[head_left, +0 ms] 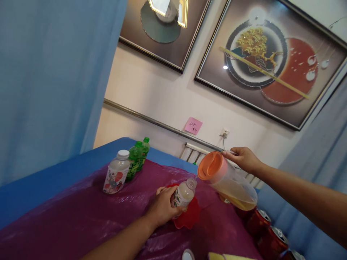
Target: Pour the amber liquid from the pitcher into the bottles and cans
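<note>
Pitcher [235, 187] and small bottle [183, 196] fill the middle of my one view, the head camera. I have the left hand [162, 207] wrapped around the small bottle's body, thumb on the near side; its uncapped mouth leans up and to the right, above a red scalloped piece [191, 216]. The right hand [244, 159] is closed on the pitcher's handle, well apart from the left. I see the clear pitcher tilted, its orange lid [210, 166] just beside the small bottle's mouth; whether they touch, I cannot tell. Pale yellow liquid lies toward its base.

Left of the hands, on the purple sheet [108, 227], I have a larger bottle [116, 177] with a white cap and flower print, standing just beside two green-capped bottles [138, 155]. On the right, red cans [272, 240] stand in a row below the pitcher. At the bottom edge I make out a white cap-like piece [188, 255] near something yellow [230, 257], partly cut off.
</note>
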`<state>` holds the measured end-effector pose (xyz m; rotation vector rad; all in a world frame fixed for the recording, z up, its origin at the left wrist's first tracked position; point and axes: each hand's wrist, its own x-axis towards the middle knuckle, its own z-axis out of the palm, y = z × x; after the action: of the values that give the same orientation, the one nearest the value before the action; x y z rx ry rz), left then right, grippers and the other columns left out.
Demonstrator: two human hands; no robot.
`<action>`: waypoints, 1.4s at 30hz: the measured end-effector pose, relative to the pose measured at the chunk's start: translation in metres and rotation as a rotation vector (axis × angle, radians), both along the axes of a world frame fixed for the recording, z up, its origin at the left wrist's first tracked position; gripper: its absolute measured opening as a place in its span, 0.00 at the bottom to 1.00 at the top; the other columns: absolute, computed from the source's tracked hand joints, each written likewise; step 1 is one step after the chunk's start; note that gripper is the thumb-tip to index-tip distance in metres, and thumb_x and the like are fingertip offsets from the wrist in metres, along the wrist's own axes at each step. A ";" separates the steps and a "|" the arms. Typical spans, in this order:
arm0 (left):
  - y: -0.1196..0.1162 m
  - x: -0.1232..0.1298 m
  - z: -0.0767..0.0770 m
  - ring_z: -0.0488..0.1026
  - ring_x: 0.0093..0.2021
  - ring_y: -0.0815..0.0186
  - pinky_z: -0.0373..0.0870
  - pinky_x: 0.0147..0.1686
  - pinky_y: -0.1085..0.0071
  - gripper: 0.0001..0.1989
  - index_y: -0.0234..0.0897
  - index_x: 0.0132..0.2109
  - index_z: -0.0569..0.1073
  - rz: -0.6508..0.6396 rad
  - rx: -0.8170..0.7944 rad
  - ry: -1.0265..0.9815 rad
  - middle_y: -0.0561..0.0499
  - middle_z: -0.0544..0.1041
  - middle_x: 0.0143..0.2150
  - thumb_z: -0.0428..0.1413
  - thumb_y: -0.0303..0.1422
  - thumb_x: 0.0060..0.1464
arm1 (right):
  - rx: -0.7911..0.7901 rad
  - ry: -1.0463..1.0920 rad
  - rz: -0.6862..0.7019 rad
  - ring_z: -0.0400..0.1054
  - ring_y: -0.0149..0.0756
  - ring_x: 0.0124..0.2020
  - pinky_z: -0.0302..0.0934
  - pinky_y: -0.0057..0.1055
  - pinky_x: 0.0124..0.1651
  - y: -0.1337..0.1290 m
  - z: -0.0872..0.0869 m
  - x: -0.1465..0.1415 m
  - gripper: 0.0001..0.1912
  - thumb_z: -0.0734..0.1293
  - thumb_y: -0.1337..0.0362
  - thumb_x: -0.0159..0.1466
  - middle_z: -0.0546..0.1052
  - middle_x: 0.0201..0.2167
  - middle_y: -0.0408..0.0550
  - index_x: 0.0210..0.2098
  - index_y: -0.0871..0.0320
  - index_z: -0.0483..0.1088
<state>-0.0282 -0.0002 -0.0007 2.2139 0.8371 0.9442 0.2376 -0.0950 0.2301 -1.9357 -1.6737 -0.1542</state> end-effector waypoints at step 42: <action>-0.003 -0.001 0.005 0.73 0.58 0.48 0.56 0.64 0.52 0.32 0.45 0.55 0.75 -0.009 -0.037 -0.005 0.49 0.80 0.57 0.70 0.39 0.40 | -0.009 0.032 0.003 0.46 0.28 0.20 0.42 0.29 0.22 0.002 -0.007 0.003 0.36 0.64 0.27 0.53 0.51 0.16 0.36 0.17 0.53 0.52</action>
<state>-0.0291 -0.0030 0.0040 2.1808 0.8348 0.9227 0.2402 -0.0934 0.2234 -1.9320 -1.6598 -0.1142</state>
